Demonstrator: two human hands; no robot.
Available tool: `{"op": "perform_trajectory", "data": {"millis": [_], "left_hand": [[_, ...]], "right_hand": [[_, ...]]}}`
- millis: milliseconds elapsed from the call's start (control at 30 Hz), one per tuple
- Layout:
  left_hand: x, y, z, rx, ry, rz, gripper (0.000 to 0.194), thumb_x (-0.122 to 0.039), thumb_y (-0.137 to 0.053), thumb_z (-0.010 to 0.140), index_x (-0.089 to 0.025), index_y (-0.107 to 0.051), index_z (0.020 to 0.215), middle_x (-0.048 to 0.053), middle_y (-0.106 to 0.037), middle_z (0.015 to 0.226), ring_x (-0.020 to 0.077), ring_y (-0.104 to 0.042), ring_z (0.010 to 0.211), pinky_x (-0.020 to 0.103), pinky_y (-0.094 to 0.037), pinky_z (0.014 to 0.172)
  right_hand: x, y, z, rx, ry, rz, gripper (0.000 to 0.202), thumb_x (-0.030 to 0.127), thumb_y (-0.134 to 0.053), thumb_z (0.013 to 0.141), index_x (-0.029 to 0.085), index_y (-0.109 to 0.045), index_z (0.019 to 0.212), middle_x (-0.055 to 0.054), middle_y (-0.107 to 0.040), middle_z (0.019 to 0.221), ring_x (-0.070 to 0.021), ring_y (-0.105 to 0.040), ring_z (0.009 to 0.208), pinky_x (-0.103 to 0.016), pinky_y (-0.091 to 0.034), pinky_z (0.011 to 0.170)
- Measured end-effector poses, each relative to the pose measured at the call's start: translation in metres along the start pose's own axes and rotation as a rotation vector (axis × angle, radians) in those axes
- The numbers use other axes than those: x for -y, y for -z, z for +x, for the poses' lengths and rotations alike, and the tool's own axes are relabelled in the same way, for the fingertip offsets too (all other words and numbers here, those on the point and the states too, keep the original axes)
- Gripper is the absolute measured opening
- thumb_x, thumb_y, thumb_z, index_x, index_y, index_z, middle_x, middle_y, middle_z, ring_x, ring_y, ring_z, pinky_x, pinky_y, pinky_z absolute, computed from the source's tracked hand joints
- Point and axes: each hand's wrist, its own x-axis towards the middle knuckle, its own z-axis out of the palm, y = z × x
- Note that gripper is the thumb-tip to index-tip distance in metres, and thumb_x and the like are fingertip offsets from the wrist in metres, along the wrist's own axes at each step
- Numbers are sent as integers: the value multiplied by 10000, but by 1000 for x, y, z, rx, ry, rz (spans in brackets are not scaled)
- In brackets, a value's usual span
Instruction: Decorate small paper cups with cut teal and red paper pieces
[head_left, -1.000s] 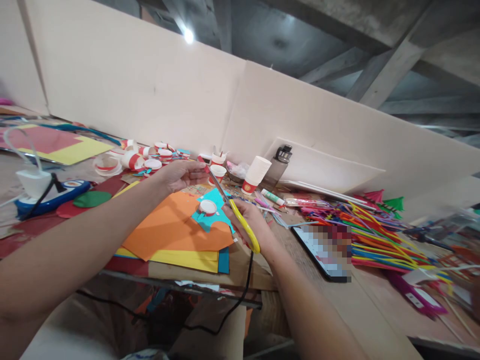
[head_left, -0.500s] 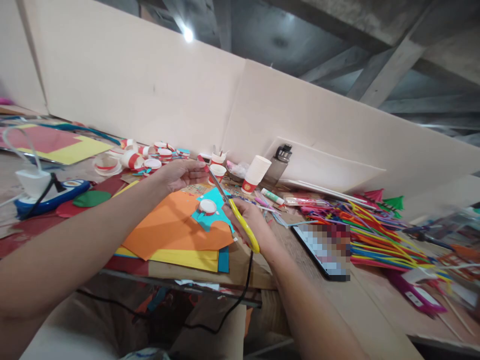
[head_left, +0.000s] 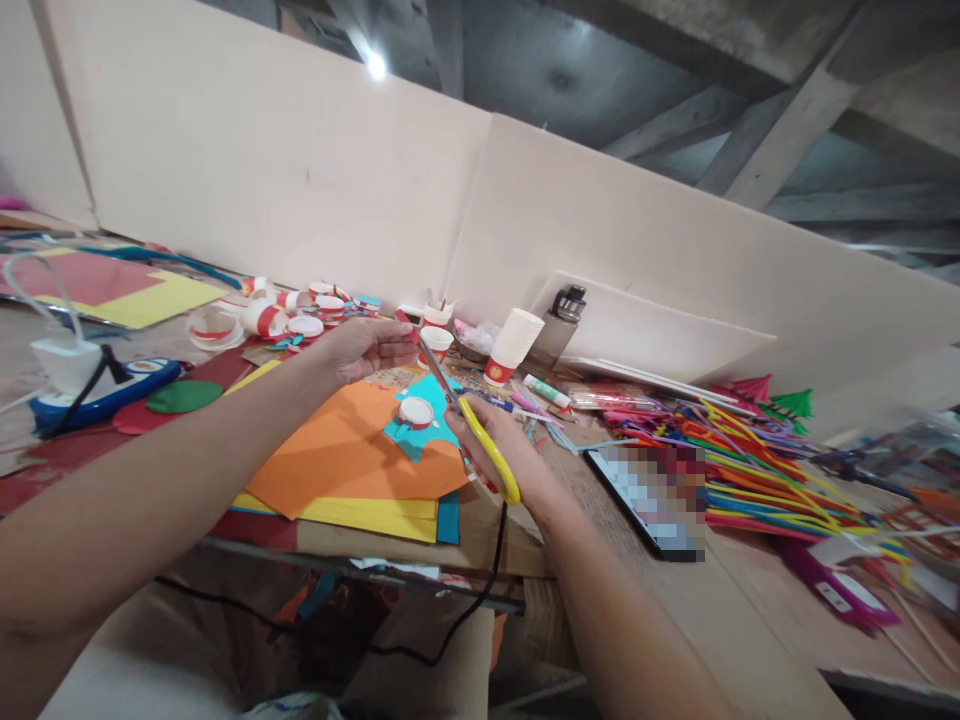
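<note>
My right hand (head_left: pixel 491 435) is closed round the yellow handles of the scissors (head_left: pixel 487 450), whose blades point up and left. At the blade tips, my left hand (head_left: pixel 373 350) pinches a small red piece (head_left: pixel 406 322) between thumb and fingers. Below the hands, a white-topped cup piece with a red band (head_left: pixel 415 411) rests on cut turquoise paper (head_left: pixel 409 446). Under that lie orange sheets (head_left: pixel 330 450) and yellow sheets (head_left: pixel 375 518).
Cut cup pieces (head_left: pixel 266 318) lie behind my left forearm. Stacked paper cups (head_left: pixel 516 340), a bottle (head_left: pixel 555 325) and a glue stick (head_left: pixel 546 390) stand or lie beyond my right hand. Rightward are a phone (head_left: pixel 645 500) and colourful pipe cleaners (head_left: pixel 765 480). A power strip (head_left: pixel 142 385) sits left.
Both hands keep nearly the same pose, with the scissors still at the red piece. The view has shifted very slightly.
</note>
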Motion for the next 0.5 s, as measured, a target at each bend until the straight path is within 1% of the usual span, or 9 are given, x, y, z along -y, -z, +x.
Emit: {"op": "perform_trajectory", "data": {"millis": [100,200,333,500], "left_hand": [[1,0,0,-4,1,2,73,-47,-638,755,-112,-671,762,97,-738,735,174,-711,619,317,-603,717],[1,0,0,-10,2,1,70,-46,-641,751,-109,-671,762,100,-738,738,171,-710,619,327,-601,743],[1,1,1,-1,1,2,71,-45,-640,748,-110,-668,749,96,-737,730,169,-709,620,324,-600,746],[1,0,0,2,2,6,69,-45,-641,743,-109,-667,750,91,-737,728,162,-708,624,317,-602,739]], "right_hand": [[1,0,0,8,-10,8,271,438,-466,885,212,-443,737,57,-424,565,-71,-358,439,-194,-246,419],[0,0,1,18,-24,28,281,461,-471,878,210,-457,752,55,-436,567,-68,-362,424,-190,-247,404],[-3,-2,2,32,-43,67,286,481,-494,863,208,-474,781,60,-440,567,-66,-372,417,-185,-255,394],[-6,-4,2,39,-52,76,308,502,-446,889,211,-469,792,65,-439,559,-63,-381,416,-178,-265,398]]}}
